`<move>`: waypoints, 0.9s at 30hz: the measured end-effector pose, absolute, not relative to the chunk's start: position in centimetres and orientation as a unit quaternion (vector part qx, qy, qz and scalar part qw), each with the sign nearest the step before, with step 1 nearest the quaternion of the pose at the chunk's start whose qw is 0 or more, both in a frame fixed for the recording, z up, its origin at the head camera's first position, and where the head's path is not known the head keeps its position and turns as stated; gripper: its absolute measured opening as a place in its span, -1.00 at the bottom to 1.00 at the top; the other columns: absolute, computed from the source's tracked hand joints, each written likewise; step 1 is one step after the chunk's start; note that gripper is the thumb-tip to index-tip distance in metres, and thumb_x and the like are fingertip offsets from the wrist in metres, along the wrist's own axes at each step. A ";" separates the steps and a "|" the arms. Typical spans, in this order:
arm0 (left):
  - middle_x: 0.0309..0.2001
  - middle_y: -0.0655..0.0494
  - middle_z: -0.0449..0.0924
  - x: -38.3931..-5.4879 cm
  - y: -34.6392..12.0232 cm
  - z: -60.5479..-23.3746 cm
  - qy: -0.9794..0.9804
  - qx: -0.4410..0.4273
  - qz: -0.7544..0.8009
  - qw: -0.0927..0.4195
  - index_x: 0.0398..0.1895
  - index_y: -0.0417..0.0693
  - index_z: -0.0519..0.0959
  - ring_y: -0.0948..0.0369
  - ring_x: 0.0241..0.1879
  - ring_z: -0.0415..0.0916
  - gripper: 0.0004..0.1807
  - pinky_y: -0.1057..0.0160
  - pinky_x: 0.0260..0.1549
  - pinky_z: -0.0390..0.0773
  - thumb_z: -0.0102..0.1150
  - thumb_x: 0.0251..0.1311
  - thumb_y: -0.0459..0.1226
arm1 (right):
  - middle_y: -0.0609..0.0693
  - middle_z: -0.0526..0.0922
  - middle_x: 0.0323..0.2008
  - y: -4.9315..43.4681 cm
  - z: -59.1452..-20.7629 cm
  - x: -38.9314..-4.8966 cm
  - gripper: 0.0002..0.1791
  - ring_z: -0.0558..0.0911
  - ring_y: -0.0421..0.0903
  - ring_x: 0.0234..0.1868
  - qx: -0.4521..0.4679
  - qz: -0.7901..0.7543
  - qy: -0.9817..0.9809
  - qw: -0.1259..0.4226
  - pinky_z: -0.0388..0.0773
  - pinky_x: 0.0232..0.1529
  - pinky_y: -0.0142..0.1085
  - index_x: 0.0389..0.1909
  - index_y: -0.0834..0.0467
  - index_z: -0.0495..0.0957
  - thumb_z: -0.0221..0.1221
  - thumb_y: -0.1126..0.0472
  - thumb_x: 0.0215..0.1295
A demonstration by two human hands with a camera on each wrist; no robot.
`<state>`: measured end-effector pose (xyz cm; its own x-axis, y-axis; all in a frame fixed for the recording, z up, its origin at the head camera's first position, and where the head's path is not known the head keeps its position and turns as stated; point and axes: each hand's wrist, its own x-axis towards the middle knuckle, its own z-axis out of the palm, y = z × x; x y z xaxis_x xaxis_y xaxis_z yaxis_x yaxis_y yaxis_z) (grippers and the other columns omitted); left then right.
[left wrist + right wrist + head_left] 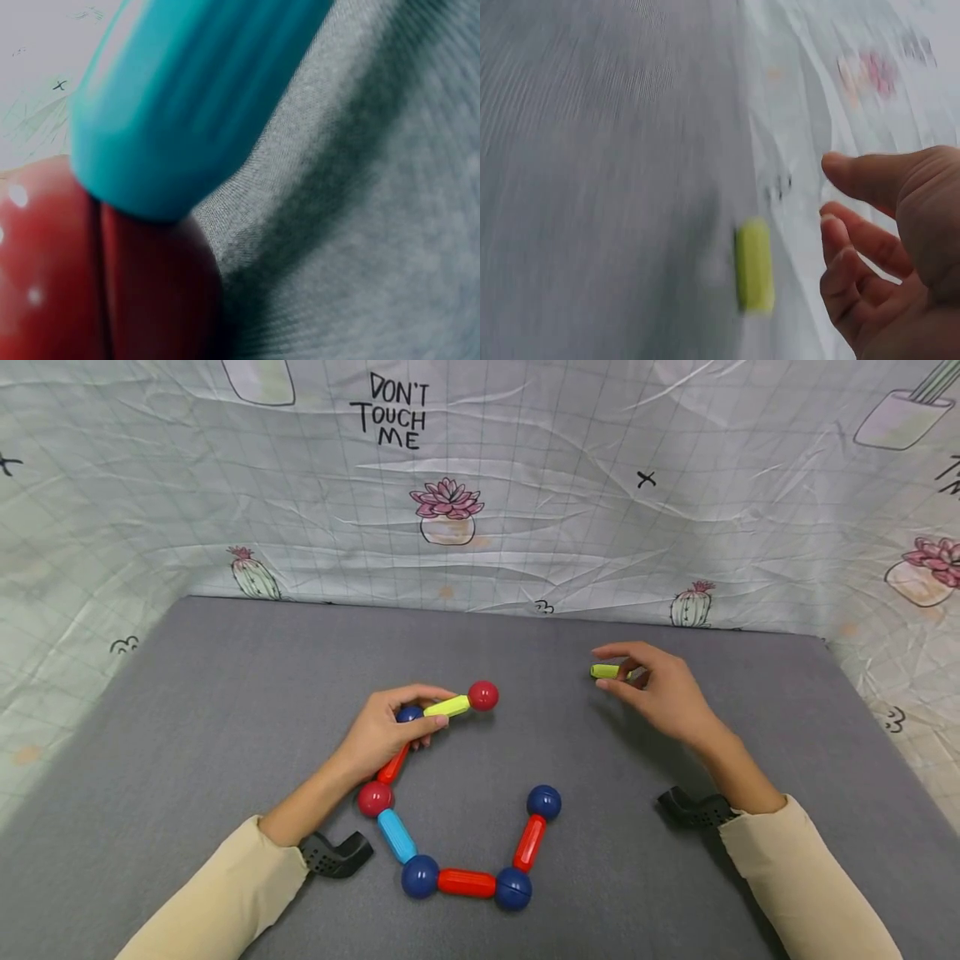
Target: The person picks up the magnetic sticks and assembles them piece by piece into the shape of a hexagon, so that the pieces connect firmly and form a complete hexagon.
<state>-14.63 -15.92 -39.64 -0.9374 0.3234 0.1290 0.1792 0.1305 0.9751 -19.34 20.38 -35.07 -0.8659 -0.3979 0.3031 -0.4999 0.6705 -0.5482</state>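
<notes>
Near the middle of the head view, my left hand (pixel 386 727) pinches a yellow-green rod (pixel 447 706) between thumb and fingers. A red ball (pixel 483 696) sits on that rod's far end; a partly covered blue ball (pixel 409 714) joins its near end. From there a chain of rods and balls runs round, with a red ball (pixel 375 798) and a light-blue rod (pixel 396 836), both large in the left wrist view. My right hand (pixel 663 693) hovers by a loose yellow-green rod (pixel 755 266), thumb and fingers apart; the right wrist view shows a gap between them and the rod.
The chain's front part holds blue balls (pixel 420 877) and red rods (pixel 467 883), ending in a blue ball (pixel 543 802) at right. Grey cloth (pixel 225 710) covers the table. A printed curtain (pixel 525 485) hangs along the back and sides.
</notes>
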 end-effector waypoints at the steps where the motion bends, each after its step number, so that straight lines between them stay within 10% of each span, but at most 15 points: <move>1: -0.39 -0.14 0.56 -14.6 -15.9 -39.7 0.750 0.168 0.637 0.056 0.01 -0.08 0.62 0.04 -0.55 0.45 -0.70 0.28 -0.60 0.50 0.30 0.18 -0.32 | 0.05 0.61 -0.25 21.0 -35.2 -19.4 -0.61 0.53 -0.14 -0.33 0.233 0.320 -0.915 0.083 0.48 -0.36 -0.44 0.09 0.10 0.56 0.30 0.25 0.22; 27: -0.40 -0.13 0.56 -14.6 -15.8 -39.7 0.757 0.168 0.629 0.055 -0.01 -0.08 0.62 0.05 -0.54 0.45 -0.70 0.28 -0.59 0.51 0.31 0.17 -0.30 | 0.03 0.63 -0.29 22.4 -38.4 -20.5 -0.66 0.50 -0.10 -0.38 0.204 0.300 -0.927 0.098 0.32 -0.40 -0.30 -0.01 0.17 0.60 0.34 0.23 0.18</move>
<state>-14.64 -15.82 -39.69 -0.9377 0.3229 0.1280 0.1850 0.1523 0.9709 -20.54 22.43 -38.36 -0.8976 -0.3197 0.3036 -0.4369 0.7368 -0.5160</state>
